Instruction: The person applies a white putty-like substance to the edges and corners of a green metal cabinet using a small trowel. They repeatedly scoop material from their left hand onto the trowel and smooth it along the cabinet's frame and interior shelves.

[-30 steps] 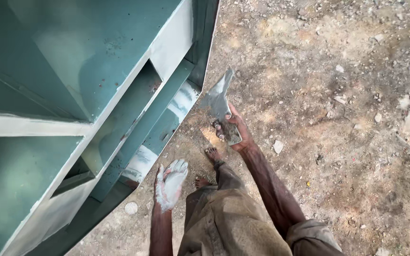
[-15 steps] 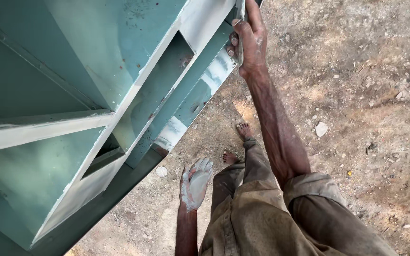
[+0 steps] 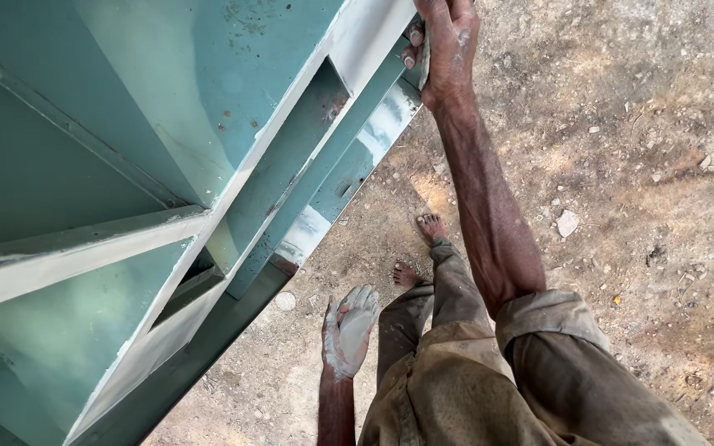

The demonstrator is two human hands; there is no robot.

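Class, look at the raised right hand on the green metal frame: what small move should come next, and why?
Probably draw the right hand, with the flat blade it seems to press there, down along the white-filled edge of the green frame; the filler looks uneven. The coated left hand hangs free.

bare dirt ground (image 3: 638, 165) with a pale stone (image 3: 568, 223)

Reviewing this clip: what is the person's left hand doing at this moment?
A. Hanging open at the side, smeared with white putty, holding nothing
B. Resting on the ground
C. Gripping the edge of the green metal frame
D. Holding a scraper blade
A: the left hand hangs open and white-smeared, apart from the green metal frame, while the right hand reaches up to the frame's edge.
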